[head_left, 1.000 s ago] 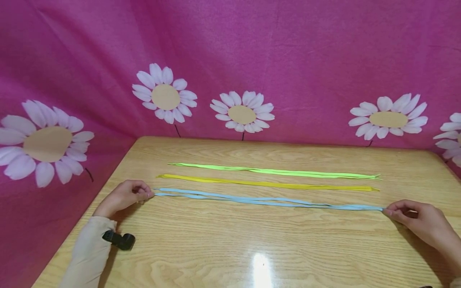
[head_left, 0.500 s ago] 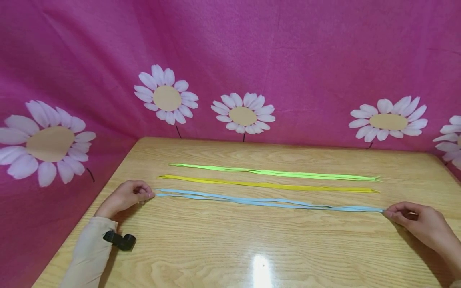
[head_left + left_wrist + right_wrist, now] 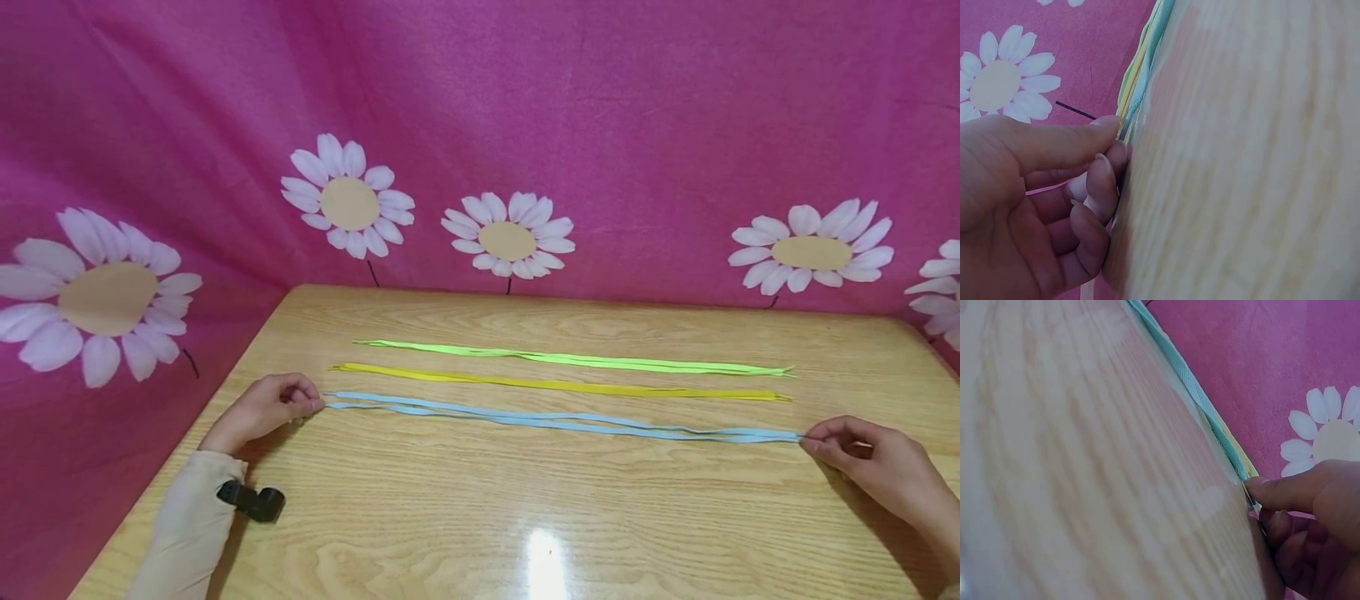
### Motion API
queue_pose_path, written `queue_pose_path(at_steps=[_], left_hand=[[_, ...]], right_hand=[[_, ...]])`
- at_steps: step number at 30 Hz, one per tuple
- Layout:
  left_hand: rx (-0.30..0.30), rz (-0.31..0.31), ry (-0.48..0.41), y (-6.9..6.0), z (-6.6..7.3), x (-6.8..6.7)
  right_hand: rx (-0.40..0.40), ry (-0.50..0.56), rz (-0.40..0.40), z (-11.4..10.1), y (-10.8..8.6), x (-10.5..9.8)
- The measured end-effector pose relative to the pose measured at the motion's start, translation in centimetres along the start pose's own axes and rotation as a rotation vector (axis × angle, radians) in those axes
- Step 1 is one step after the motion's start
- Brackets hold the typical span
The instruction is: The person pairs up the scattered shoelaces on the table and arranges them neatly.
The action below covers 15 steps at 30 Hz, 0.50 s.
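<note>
A light blue shoelace (image 3: 510, 416) lies doubled in two strands across the wooden table, nearest to me. At its left end, my left hand (image 3: 262, 408) pinches the tips between thumb and forefinger, low at the tabletop. The opposite end is held by my right hand (image 3: 885, 462), thumb against forefinger. Close up in the right wrist view, the flat woven blue lace (image 3: 1200, 397) runs up to the right fingertips. Behind it lie a yellow shoelace (image 3: 600, 387) and a neon green shoelace (image 3: 600, 361), roughly parallel and untouched by either hand.
The wooden table (image 3: 465, 517) carries a bright light reflection near its front. A pink cloth (image 3: 637, 108) printed with white daisies hangs behind and at the left. A black device (image 3: 253, 502) is fixed at the left sleeve cuff (image 3: 198, 492).
Both hands keep their pinch on the blue lace's ends. Its strands near the right end have spread slightly apart and straightened. The yellow and green laces have not moved.
</note>
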<state>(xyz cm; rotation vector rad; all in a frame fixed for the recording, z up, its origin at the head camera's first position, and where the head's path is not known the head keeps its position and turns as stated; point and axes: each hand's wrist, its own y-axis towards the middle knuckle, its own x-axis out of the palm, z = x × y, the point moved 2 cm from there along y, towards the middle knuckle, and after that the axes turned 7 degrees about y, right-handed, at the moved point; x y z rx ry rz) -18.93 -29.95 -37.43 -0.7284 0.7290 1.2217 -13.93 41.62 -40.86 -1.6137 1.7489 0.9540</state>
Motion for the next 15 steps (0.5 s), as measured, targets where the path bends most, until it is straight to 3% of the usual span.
queue_pose_path(at_steps=[3, 5, 9, 12, 15], left_hand=[[0.005, 0.011, -0.001, -0.1, 0.1, 0.1], [0.014, 0.054, 0.01, -0.2, 0.5, 0.2], [0.053, 0.264, 0.066, -0.5, 2.1, -0.2], [0.107, 0.425, 0.064, -0.7, 4.3, -0.5], [0.196, 0.483, 0.058, -0.8, 6.8, 0.0]], right_hand=[[-0.006, -0.018, -0.007, -0.6, 0.0, -0.1], [-0.014, -0.03, -0.014, -1.4, -0.2, -0.2], [-0.064, -0.074, -0.02, -4.1, -0.4, -0.6], [-0.158, -0.097, -0.001, -6.4, -0.4, -0.8], [-0.281, -0.094, 0.042, -8.8, -0.5, -0.6]])
